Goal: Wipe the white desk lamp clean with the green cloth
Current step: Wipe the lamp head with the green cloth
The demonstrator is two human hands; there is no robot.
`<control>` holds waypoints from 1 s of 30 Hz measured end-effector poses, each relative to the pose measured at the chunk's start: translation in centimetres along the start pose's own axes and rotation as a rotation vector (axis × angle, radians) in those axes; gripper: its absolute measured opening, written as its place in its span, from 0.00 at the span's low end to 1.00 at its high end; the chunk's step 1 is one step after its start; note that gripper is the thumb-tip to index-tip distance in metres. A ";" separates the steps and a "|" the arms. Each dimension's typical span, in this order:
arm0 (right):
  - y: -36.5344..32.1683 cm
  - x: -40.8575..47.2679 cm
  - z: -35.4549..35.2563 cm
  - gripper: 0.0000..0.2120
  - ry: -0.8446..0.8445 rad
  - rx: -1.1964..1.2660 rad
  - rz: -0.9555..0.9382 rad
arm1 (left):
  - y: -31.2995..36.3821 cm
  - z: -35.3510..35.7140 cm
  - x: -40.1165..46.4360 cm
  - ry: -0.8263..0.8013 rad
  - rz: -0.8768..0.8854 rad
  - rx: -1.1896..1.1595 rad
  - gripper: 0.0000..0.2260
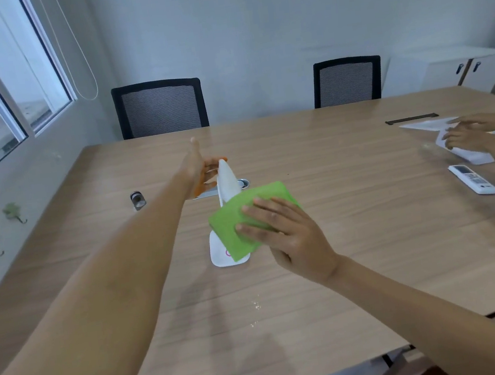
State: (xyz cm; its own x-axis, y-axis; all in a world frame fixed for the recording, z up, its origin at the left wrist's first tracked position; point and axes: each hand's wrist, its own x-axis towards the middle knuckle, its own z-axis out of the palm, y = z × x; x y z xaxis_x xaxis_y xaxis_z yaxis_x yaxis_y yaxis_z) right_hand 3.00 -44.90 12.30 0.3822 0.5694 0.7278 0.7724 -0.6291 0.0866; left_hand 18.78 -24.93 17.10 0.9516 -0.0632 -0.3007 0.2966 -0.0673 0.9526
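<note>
The green cloth (245,219) covers the lower stem of the white desk lamp (226,180) and part of its base, so the joint there is hidden. The right hand (286,232) presses the cloth flat-fingered against the lamp, gripping it from the near side. Beyond it, the left hand (198,170) holds the lamp's head loosely, fingers partly curled behind it; the contact is hard to make out. Bare tabletop (341,238) lies around both hands. Far right of the right hand, another person's hands (469,133) handle white paper, cut off by the frame edge.
</note>
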 end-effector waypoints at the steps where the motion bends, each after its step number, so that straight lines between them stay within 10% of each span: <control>1: 0.0 -0.5 0.0 0.21 0.008 -0.034 -0.027 | 0.0 0.0 0.0 0.001 -0.003 -0.001 0.41; 12: 1.6 2.1 -1.4 0.21 0.262 0.052 0.204 | -0.1 -0.5 0.7 -0.010 -0.020 0.012 0.41; 21: 2.2 6.1 -0.8 0.24 -0.142 0.274 0.347 | 0.1 -1.0 1.0 -0.055 -0.076 -0.049 0.41; 30: 2.0 7.3 -1.6 0.21 0.033 0.192 0.339 | 0.4 -0.2 0.1 -0.080 -0.032 -0.048 0.42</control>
State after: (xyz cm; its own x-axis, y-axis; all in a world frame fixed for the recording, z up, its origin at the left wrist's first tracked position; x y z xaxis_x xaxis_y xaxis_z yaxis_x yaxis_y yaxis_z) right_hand 6.47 -42.86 18.88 0.6177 0.3269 0.7152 0.6873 -0.6664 -0.2889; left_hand 18.98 -24.74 17.50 0.9327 -0.1410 -0.3319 0.3321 -0.0225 0.9430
